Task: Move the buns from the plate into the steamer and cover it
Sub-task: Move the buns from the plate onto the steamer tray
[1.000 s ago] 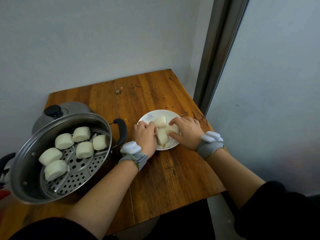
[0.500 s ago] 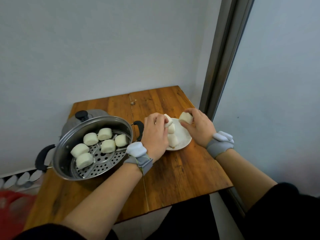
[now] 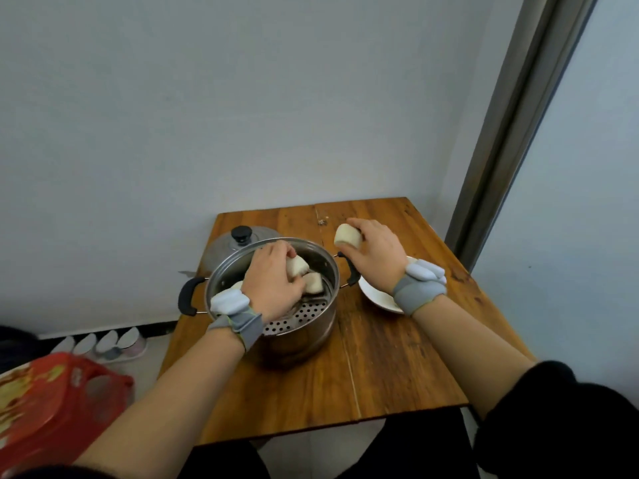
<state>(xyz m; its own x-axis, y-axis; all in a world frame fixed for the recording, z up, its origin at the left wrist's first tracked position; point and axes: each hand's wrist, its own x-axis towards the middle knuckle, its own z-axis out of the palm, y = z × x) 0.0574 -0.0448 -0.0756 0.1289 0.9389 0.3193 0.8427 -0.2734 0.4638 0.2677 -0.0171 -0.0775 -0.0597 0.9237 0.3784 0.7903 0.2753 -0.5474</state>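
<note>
A steel steamer pot [image 3: 276, 331] with black handles stands on the wooden table [image 3: 390, 361]. My left hand [image 3: 271, 283] reaches inside it, closed around a white bun [image 3: 298, 266]. Another bun [image 3: 314, 282] lies on the perforated rack beside it; others are hidden under my hand. My right hand [image 3: 375, 250] holds a second white bun [image 3: 346, 236] in the air above the pot's right handle. The white plate [image 3: 378, 296] sits to the right of the pot, mostly covered by my right wrist. The steel lid [image 3: 242, 240] with a black knob rests behind the pot.
The table stands in a corner, a wall behind it and a grey door frame [image 3: 511, 133] to the right. On the floor at the left are a red plastic basket [image 3: 58, 399] and white slippers [image 3: 103, 342].
Both hands lifted buns off the plate and moved left; my left hand is now inside the pot, my right hand above its right handle. The camera tilted up and back.
</note>
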